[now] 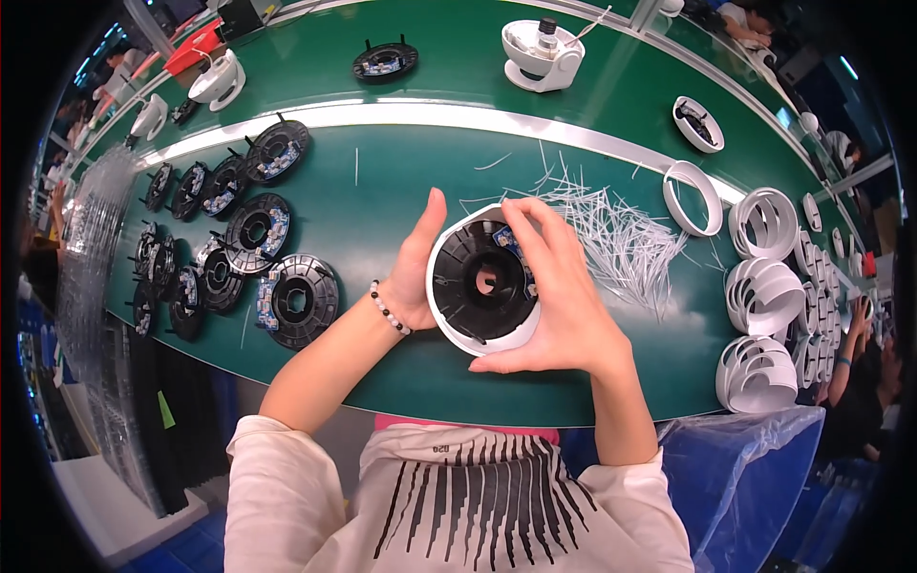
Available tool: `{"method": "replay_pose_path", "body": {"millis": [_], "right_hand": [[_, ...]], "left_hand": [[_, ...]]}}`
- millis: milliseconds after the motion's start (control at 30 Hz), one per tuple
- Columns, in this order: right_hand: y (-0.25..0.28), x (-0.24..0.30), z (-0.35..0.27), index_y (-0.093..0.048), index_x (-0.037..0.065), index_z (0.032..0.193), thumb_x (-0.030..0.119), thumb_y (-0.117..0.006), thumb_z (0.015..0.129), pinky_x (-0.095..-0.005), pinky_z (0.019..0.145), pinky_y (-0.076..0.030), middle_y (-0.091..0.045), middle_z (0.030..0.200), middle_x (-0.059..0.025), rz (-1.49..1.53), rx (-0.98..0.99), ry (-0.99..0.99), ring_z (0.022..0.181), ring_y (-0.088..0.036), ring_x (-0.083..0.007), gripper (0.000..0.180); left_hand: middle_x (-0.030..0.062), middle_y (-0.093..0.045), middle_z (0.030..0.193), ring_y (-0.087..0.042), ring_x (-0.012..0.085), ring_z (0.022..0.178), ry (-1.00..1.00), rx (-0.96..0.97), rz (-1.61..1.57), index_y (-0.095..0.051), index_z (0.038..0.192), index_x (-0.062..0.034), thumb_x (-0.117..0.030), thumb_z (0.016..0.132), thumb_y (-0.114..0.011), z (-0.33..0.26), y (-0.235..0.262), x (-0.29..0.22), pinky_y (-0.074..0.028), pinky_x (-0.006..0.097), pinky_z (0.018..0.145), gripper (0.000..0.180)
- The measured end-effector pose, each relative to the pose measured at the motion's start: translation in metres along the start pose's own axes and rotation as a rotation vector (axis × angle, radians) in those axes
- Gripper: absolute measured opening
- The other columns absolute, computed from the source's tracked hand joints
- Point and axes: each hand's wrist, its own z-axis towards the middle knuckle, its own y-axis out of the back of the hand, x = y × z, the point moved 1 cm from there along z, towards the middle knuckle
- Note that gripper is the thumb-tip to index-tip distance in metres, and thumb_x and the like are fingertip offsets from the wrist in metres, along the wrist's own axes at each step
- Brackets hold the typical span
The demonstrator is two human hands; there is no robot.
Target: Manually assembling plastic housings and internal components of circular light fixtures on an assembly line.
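Observation:
Both hands hold one round part over the green table (382, 191): a white ring housing (478, 339) with a black disc (473, 286) set inside it, a hole at its middle and a small circuit piece near its upper right edge. My left hand (413, 267) cups the housing's left side, thumb pointing up; a bead bracelet circles that wrist. My right hand (564, 296) wraps the right side, fingers curled over the top rim and onto the disc.
Several black discs with circuit pieces (287, 296) lie at the left. White plastic strips (621, 239) are scattered right of my hands. White rings (764, 296) are stacked at the right. White housings (543, 55) stand on the far belt. A blue plastic bag (755, 468) hangs at lower right.

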Motion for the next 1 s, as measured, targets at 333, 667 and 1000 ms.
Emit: {"method": "replay_pose_path", "body": {"millis": [333,667,1000], "right_hand": [[-0.017,-0.005,0.002,-0.027,0.000,0.127,0.037,-0.078,0.036,-0.0452,0.093,-0.026,-0.031,0.122,-0.0190,0.039,-0.184,0.047,0.110,-0.034,-0.0368,0.111],[-0.042,0.001,0.005,-0.031,-0.002,0.123,0.039,-0.077,0.041,-0.0455,0.091,-0.028,-0.032,0.124,-0.0248,-0.108,-0.437,-0.004,0.110,-0.036,-0.0377,0.102],[-0.018,-0.009,0.005,-0.061,0.007,0.085,-0.004,-0.066,0.046,-0.0467,0.090,-0.035,-0.060,0.087,-0.0043,-0.016,-0.446,0.296,0.089,-0.057,-0.0244,0.041]], "left_hand": [[0.0128,-0.057,0.099,-0.058,0.0220,0.086,-0.149,-0.010,-0.004,-0.048,0.111,-0.0021,-0.029,0.074,-0.050,-0.006,-0.004,-0.001,-0.048,0.035,0.078,0.045],[0.0135,-0.050,0.109,-0.051,0.0230,0.098,-0.362,-0.120,0.031,-0.037,0.120,-0.0027,-0.022,0.074,-0.050,-0.005,-0.002,-0.007,-0.044,0.036,0.084,0.052],[0.0184,-0.053,0.108,-0.055,0.0278,0.095,-0.032,-0.221,-0.146,-0.043,0.116,0.0014,-0.040,0.080,-0.040,-0.005,0.010,-0.022,-0.043,0.040,0.086,0.055]]}}
